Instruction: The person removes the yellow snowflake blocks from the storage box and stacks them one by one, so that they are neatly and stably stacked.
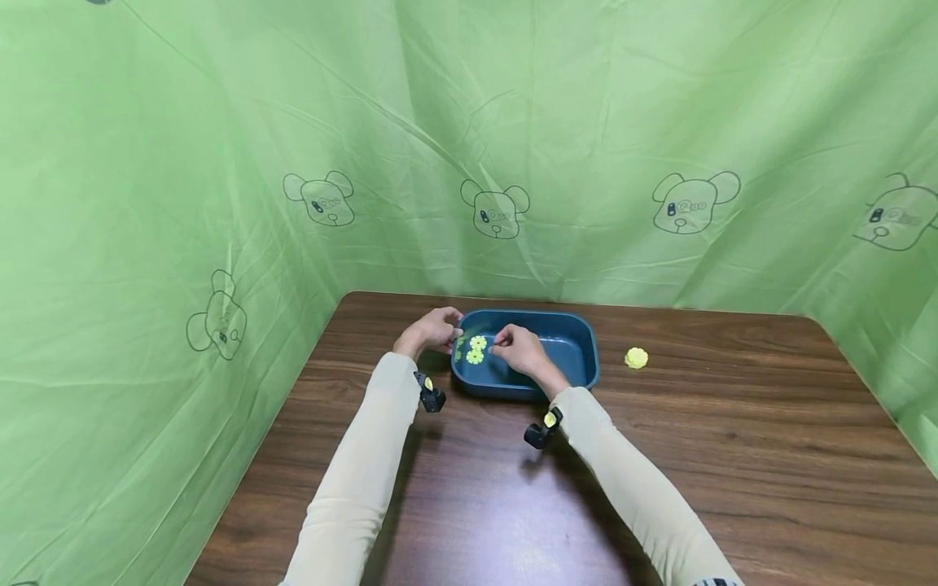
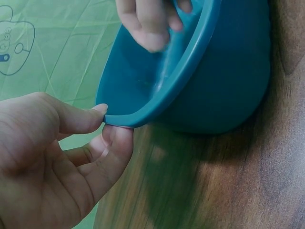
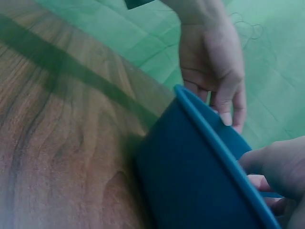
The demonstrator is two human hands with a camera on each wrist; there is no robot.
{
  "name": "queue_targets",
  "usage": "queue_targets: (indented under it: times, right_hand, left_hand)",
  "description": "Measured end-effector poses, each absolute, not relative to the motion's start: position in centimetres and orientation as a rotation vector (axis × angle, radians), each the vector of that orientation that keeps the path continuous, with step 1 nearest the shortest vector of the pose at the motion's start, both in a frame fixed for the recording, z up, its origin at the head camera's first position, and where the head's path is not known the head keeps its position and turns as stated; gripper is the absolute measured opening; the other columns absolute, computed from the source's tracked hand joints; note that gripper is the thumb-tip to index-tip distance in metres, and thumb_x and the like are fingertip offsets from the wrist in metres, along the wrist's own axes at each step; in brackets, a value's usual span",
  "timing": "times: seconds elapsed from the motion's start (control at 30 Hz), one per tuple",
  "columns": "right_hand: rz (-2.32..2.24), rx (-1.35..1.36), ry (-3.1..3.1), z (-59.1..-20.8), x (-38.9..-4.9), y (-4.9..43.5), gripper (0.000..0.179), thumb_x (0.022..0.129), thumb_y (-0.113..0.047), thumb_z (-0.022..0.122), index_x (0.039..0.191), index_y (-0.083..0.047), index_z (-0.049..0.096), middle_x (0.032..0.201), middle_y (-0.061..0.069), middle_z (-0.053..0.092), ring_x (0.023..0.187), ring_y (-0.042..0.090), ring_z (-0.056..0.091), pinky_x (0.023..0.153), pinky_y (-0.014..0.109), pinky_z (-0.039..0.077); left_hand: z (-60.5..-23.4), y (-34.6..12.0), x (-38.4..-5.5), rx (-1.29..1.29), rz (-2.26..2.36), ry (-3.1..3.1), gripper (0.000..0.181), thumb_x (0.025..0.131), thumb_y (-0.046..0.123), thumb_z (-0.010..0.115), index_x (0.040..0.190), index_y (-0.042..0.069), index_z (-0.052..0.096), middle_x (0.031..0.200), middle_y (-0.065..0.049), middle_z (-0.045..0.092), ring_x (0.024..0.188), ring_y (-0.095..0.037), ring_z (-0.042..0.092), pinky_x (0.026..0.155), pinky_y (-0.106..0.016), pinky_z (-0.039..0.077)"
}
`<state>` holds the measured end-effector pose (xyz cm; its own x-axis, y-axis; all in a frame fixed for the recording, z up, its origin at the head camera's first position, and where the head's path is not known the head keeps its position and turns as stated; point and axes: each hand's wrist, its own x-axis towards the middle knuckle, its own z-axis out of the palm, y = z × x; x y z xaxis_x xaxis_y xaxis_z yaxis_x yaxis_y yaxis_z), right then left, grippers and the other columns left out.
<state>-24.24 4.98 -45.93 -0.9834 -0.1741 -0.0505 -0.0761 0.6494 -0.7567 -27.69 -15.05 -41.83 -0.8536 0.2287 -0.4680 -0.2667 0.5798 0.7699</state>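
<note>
In the head view a blue rectangular basin (image 1: 564, 325) stands on the table. My left hand (image 1: 434, 330) pinches its left rim, thumb on the inner side and fingers outside, as the left wrist view shows on the basin's rim (image 2: 157, 106). My right hand (image 1: 522, 352) reaches over the near side into the basin, fingers bent and pointing down toward the left. Just left of its fingertips, two small yellow flower-shaped pieces, an upper flower (image 1: 478, 343) and a lower flower (image 1: 475, 357), lie inside. I cannot tell whether the right fingertips pinch anything.
A small pile of yellow flower pieces (image 1: 636, 358) lies on the brown wooden table (image 1: 733, 407), right of the basin. Green cloth (image 1: 586, 122) printed with bear heads hangs behind and at both sides. Each wrist carries a small black camera.
</note>
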Motion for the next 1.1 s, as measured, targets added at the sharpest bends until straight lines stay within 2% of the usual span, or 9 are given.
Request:
queue_targets:
  times: [0.37,0.57,0.77,1.0,1.1]
  right_hand:
    - [-1.024,-0.306,2.657,-46.2,-24.7,3.4,0.027,0.086,-0.022,0.072,0.107,-0.006,0.065,0.101,0.009,0.066,0.094,0.023,0.059,0.084,0.039,0.049]
    - [-0.945,-0.349,2.679,-46.6,-25.2,3.0,0.027,0.085,-0.022,0.073,0.107,-0.008,0.067,0.107,0.008,0.067,0.101,0.024,0.060,0.090,0.039,0.048]
    - [-0.831,-0.418,2.752,-47.0,-25.5,2.5,0.027,0.082,-0.020,0.074,0.107,-0.010,0.068,0.110,0.008,0.067,0.109,0.027,0.058,0.097,0.039,0.045]
    - [-0.747,-0.375,2.814,-47.7,-25.5,2.2,0.026,0.075,-0.026,0.081,0.092,-0.014,0.066,0.097,0.008,0.059,0.096,0.025,0.054,0.083,0.039,0.048]
    - [-0.734,-0.325,2.803,-46.8,-25.0,2.0,0.023,0.074,-0.024,0.082,0.084,-0.013,0.065,0.092,0.006,0.060,0.093,0.024,0.056,0.082,0.038,0.048]
  left_hand:
    - [-41.8,-15.1,-27.4,-0.017,1.242,2.284,0.040,0.099,0.009,0.051,0.137,0.006,0.043,0.109,-0.025,0.053,0.086,-0.024,0.056,0.091,-0.047,0.053]
    - [-41.6,-15.0,-27.2,-0.027,1.246,2.270,0.041,0.099,0.009,0.050,0.139,0.007,0.042,0.113,-0.026,0.053,0.087,-0.025,0.057,0.092,-0.048,0.052]
    - [-41.6,-15.0,-27.2,-0.035,1.252,2.272,0.038,0.099,0.009,0.050,0.136,0.008,0.043,0.106,-0.022,0.054,0.082,-0.022,0.056,0.094,-0.049,0.050]
    - [-41.7,-15.0,-27.2,-0.032,1.252,2.278,0.039,0.099,0.009,0.050,0.137,0.007,0.043,0.106,-0.023,0.054,0.078,-0.019,0.054,0.094,-0.050,0.050]
    - [-41.8,-15.1,-27.2,-0.028,1.244,2.284,0.039,0.099,0.009,0.051,0.137,0.008,0.043,0.106,-0.022,0.054,0.078,-0.019,0.055,0.094,-0.050,0.050]
